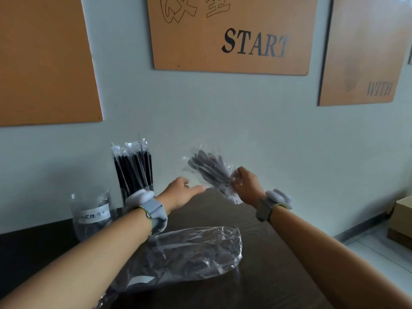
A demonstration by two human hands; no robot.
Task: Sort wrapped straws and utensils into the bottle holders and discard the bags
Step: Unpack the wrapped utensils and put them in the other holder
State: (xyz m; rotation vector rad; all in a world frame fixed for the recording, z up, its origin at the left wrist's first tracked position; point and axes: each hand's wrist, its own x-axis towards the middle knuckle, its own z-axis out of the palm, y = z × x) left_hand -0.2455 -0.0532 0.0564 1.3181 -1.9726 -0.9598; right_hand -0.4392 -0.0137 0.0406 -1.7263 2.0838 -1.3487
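Note:
My right hand (pixel 244 186) grips a bundle of wrapped dark utensils (pixel 209 169), held up and tilted to the upper left above the table's far end. My left hand (pixel 181 192) is open with its fingers stretched toward that bundle, a short gap away. A clear bottle holder (pixel 134 190) by the wall holds upright wrapped black straws (pixel 133 163). To its left stands a second clear bottle holder (pixel 92 216) with a white handwritten label. A large clear plastic bag (pixel 189 253) with several dark utensils inside lies on the dark table (pixel 256 275) under my forearms.
The pale wall right behind the table carries orange boards (pixel 231 34). Cardboard boxes (pixel 401 221) sit on the tiled floor at the right. The table's right edge runs diagonally below my right forearm.

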